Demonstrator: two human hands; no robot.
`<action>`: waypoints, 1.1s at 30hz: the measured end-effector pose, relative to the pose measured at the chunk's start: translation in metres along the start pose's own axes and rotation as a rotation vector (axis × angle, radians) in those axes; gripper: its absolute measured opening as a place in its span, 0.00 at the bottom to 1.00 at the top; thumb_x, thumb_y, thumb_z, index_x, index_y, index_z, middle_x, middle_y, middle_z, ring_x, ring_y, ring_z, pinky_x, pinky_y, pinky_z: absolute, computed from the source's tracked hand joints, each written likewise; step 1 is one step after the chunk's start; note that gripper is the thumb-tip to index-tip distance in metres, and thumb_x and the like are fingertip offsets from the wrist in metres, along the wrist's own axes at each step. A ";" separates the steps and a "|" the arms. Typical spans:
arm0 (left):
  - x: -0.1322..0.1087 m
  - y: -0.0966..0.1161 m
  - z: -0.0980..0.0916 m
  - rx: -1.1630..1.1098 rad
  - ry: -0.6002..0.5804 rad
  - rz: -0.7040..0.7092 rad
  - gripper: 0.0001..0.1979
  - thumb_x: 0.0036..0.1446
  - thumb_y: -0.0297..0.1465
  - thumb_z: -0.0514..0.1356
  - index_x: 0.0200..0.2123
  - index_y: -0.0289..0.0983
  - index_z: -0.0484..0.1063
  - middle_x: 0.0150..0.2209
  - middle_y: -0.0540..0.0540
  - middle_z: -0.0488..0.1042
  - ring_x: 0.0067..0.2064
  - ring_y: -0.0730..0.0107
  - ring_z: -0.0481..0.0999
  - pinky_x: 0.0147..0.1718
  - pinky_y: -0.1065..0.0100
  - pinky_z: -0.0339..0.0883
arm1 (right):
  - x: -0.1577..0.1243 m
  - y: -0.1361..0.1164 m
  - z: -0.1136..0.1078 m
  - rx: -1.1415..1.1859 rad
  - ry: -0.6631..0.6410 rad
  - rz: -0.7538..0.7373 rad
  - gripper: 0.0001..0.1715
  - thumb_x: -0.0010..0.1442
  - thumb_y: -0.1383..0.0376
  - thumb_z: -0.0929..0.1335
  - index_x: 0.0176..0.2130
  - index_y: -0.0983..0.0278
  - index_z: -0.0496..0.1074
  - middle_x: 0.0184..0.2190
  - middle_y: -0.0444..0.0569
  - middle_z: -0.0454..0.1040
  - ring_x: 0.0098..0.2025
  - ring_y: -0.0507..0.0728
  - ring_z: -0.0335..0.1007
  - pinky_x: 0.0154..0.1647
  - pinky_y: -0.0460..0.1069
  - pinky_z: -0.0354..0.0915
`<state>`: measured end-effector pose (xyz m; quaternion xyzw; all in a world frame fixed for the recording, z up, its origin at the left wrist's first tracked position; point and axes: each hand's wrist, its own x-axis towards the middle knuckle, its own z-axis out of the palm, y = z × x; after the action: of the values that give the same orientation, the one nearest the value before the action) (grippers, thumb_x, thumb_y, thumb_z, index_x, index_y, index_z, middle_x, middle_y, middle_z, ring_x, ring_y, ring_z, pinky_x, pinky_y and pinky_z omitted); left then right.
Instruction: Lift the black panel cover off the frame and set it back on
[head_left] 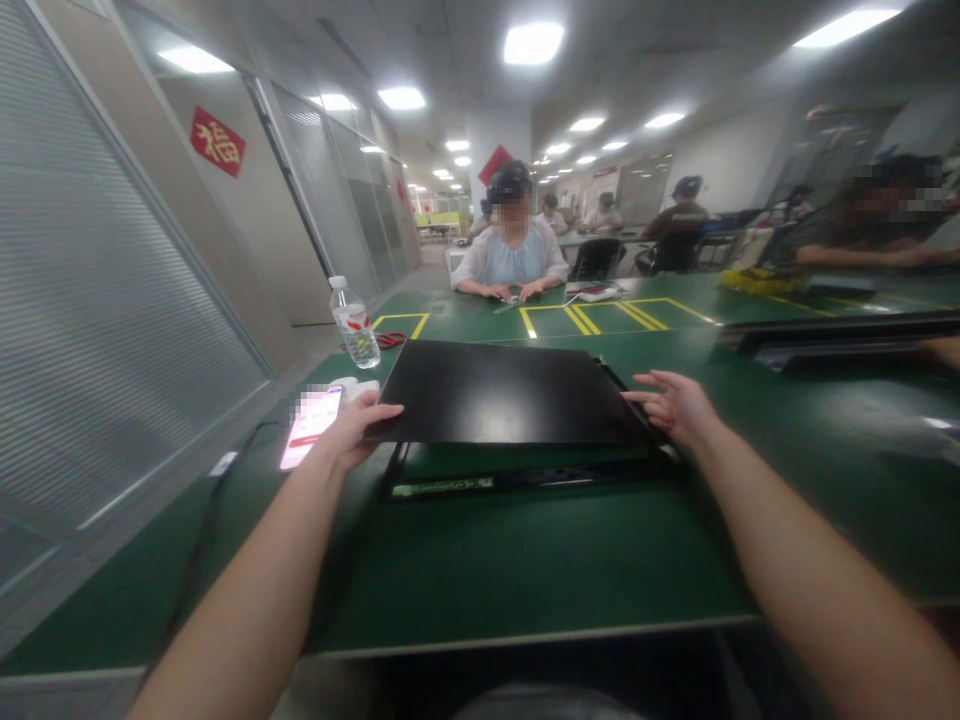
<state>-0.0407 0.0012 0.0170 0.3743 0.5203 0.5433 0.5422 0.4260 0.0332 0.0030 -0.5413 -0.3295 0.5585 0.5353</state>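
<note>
A flat black panel (502, 390) lies tilted over a thin black frame (525, 480) on the green table (480, 570). My left hand (352, 430) grips the panel's near left corner, thumb on top and fingers under the edge. At the panel's right edge is my right hand (675, 405), fingers spread and loosely curled, touching or just short of the edge. The near edge of the panel is lifted off the frame, and a narrow strip with a green board shows along the frame's bottom bar.
A lit phone (311, 425) lies left of my left hand, beside a white object and a cable. A water bottle (354, 322) and red scissors (390, 340) stand behind. Another dark panel (840, 335) lies at the right. A person (512, 250) sits opposite; others work farther back.
</note>
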 end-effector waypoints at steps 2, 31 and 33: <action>0.001 -0.003 0.001 0.021 0.001 -0.019 0.19 0.32 0.21 0.74 0.27 0.36 0.70 0.25 0.49 0.80 0.24 0.69 0.79 0.25 0.72 0.74 | 0.002 0.001 0.000 -0.041 0.044 0.017 0.09 0.65 0.61 0.62 0.41 0.64 0.65 0.30 0.59 0.79 0.15 0.45 0.39 0.13 0.42 0.39; 0.001 -0.019 0.013 0.071 0.042 -0.084 0.27 0.26 0.24 0.79 0.30 0.35 0.69 0.25 0.48 0.80 0.23 0.68 0.79 0.23 0.71 0.73 | 0.014 0.009 -0.004 -0.153 0.256 -0.021 0.06 0.68 0.63 0.63 0.38 0.64 0.65 0.22 0.54 0.76 0.11 0.44 0.41 0.10 0.42 0.41; 0.002 -0.020 0.013 0.087 0.047 -0.091 0.28 0.25 0.25 0.79 0.31 0.36 0.69 0.25 0.49 0.80 0.23 0.68 0.79 0.23 0.71 0.72 | 0.014 0.009 -0.005 -0.156 0.258 -0.028 0.06 0.68 0.63 0.64 0.38 0.64 0.65 0.22 0.54 0.76 0.11 0.45 0.42 0.10 0.42 0.41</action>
<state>-0.0246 0.0022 -0.0004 0.3606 0.5723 0.5039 0.5372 0.4306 0.0433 -0.0099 -0.6438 -0.3079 0.4495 0.5373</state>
